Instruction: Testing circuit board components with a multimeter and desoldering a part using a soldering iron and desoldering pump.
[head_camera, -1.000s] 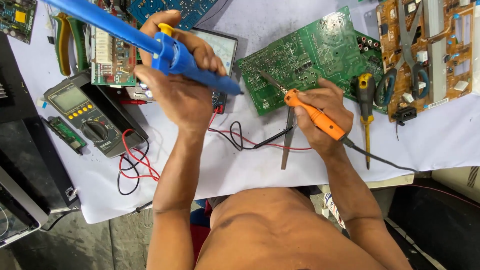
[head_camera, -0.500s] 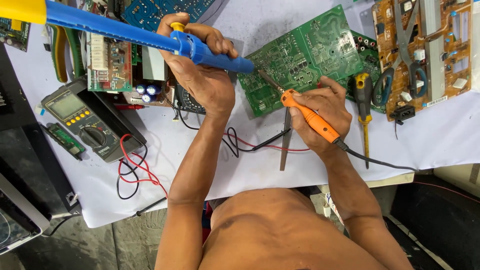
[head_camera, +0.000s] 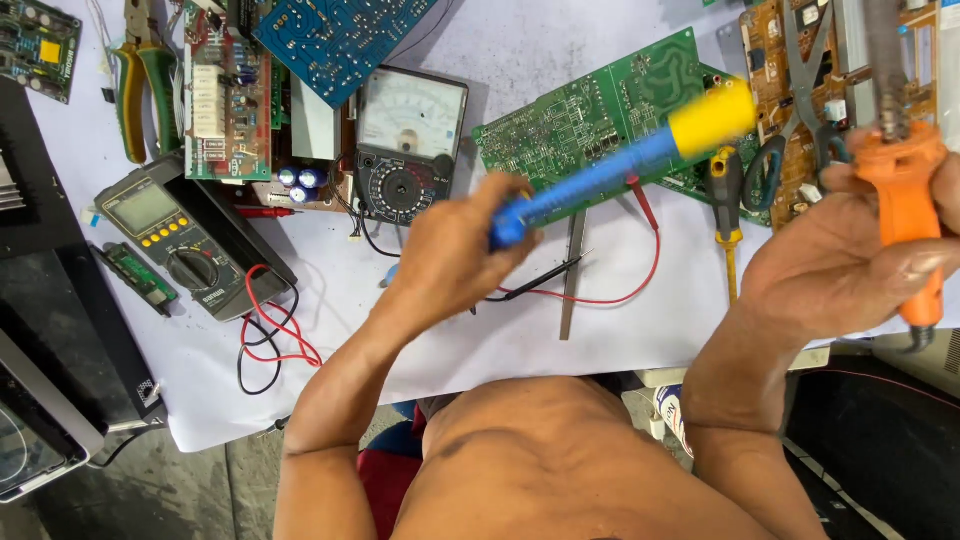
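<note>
Lifting away from the green board, both hands now carry their tools clear of it. The left hand, closed around the blue pump, has swung its yellow end over the board's right edge; half a second ago its tip met the board. The right hand, wrapped around the orange iron, has risen right of the board, so contact there has ended.

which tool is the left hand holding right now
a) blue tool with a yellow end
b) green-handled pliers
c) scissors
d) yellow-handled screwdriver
a: the left hand is wrapped around the blue tool with a yellow end, lifted over the green circuit board, while the right hand grips an orange-handled soldering iron.
</note>
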